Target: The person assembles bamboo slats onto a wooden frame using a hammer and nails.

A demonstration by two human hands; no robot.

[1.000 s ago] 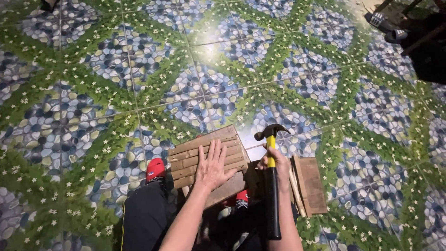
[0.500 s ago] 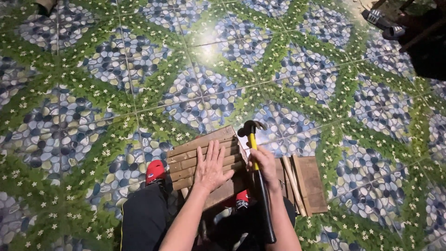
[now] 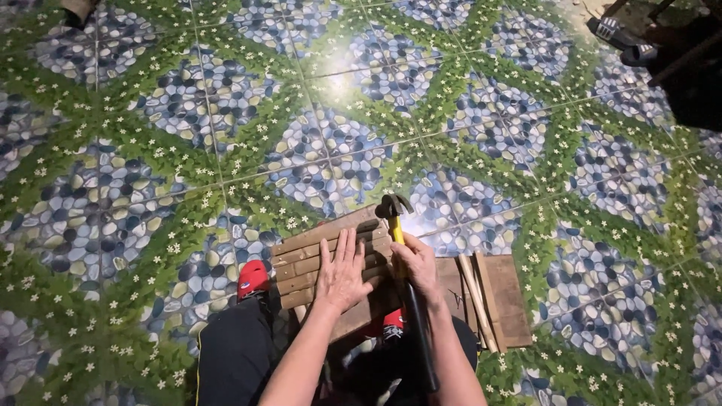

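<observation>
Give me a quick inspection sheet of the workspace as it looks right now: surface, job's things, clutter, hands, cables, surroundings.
Surface: tiled floor with a blue pebble and green leaf pattern; a bright light glare near the top middle.
Job's things: slatted wooden panel lying flat in front of the person; claw hammer with a yellow neck and black grip, head at the panel's right end.
Clutter: loose wooden strips and a brown board right of the panel.
Hands: left hand pressed flat, fingers spread, on the panel; right hand closed around the hammer handle.
Cables: nothing seen.
Surroundings: red-toed footwear left of the panel; dark objects in the top right corner, too dim to identify.
</observation>
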